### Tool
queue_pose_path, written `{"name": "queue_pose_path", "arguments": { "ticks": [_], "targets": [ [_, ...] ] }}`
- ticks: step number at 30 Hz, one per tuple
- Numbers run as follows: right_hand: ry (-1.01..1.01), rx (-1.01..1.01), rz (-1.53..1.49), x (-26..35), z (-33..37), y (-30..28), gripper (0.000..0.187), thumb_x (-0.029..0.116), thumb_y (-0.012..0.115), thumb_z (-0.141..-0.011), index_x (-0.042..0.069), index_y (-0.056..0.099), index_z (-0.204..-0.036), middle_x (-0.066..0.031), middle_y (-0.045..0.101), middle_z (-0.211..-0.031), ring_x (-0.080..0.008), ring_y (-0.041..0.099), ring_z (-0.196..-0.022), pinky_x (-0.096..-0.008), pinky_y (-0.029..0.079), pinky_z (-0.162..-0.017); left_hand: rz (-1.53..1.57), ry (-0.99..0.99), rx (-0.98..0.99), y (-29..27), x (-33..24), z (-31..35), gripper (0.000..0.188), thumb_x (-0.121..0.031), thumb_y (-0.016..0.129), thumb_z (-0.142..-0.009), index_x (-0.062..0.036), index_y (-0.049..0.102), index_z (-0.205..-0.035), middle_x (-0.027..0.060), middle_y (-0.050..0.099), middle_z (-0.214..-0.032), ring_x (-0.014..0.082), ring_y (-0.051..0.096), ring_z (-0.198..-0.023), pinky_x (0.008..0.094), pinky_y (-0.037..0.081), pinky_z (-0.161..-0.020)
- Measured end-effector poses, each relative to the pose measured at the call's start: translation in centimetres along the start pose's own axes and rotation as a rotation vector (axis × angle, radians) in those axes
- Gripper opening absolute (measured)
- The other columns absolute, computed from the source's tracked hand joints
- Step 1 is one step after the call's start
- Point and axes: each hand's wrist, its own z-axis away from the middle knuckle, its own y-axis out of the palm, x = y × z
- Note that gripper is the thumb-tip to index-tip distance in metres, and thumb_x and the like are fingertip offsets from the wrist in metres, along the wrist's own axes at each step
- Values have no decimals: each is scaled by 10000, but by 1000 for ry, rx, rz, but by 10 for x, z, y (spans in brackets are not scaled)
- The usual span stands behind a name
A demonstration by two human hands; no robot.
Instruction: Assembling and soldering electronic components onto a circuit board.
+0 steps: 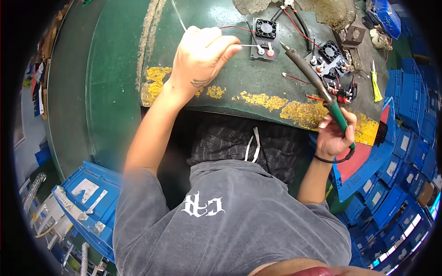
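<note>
My left hand (201,57) is closed around a thin silvery solder wire (248,45). One end of the wire reaches right to the metal terminals of a small dark board with a black fan (266,29); the other end trails up behind my fist. In my right hand (334,138), at the bench's near edge, is the green handle of a soldering iron (309,71). Its pointed tip hangs just right of the board, apart from the terminals. A red post and a pale post stand on the board's near end, with a red and a black lead at its left.
A second fan board (329,53) lies to the right among red and black leads. Farther right are a metal block (352,36) and a yellow-green tube (376,85). Blue crates (405,96) stand right of the green bench (207,99); another blue crate (90,198) is at lower left.
</note>
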Motion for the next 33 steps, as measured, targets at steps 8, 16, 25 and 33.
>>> {"name": "queue_pose_path", "arguments": {
  "ticks": [8, 16, 25, 33],
  "targets": [
    [36, -5, 25, -1, 3, 9, 493, 443, 500, -948, 25, 571, -1198, -221, 676, -905, -235, 634, -610, -283, 491, -453, 389, -70, 46, 9, 1, -3, 141, -55, 677, -849, -73, 610, -971, 92, 567, -969, 274, 568, -877, 360, 450, -778],
    [39, 16, 16, -3, 0, 6, 475, 430, 488, -953, 29, 572, -1194, -228, 677, -893, -236, 625, -586, -277, 478, -446, 379, -67, 33, 13, 7, 0, 167, -43, 737, -796, -55, 612, -906, 88, 566, -925, 272, 561, -827, 365, 450, -739],
    [56, -4, 41, -3, -1, 7, 480, 448, 504, -943, 43, 578, -1190, -219, 671, -885, -232, 620, -600, -276, 476, -448, 174, 72, -110, 18, 11, 2, 200, -98, 795, -742, -60, 704, -917, 20, 592, -742, 201, 579, -651, 320, 446, -599],
    [49, 9, 52, -4, -1, 5, 486, 441, 515, -936, 29, 589, -1182, -214, 672, -878, -237, 627, -614, -275, 485, -459, 212, 110, -158, 23, 8, 2, 304, 10, 737, -681, -23, 711, -982, 72, 617, -874, 237, 610, -783, 351, 484, -691]
  ]
}}
